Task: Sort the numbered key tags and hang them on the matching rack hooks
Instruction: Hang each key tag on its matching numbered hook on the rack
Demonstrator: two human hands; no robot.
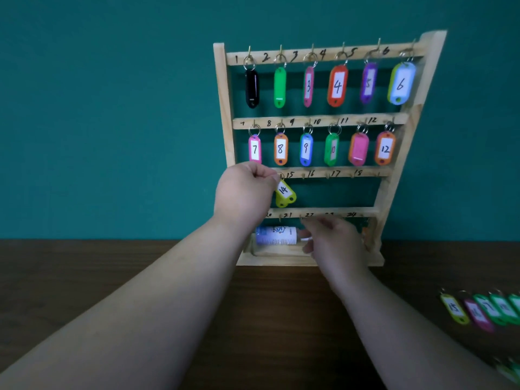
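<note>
L hand (244, 192) grip pinches top of tag 14 (284, 194), tag tilted below-right

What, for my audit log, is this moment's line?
left hand pinches tag 14 at third rail | right hand blurred by rack | upper rows full | spare tags on table

— What colours do we see on the rack (226, 108)?
— Pale wood with black numerals. Tag 4 (337, 85) is orange, tag 6 (401, 83) blue on yellow-green, tag 14 (284, 194) yellow.
— And at four o'clock?
— We see yellow, pink and green loose tags (484, 309) on the dark brown table (84, 263). The wall (112, 108) is teal.
</note>
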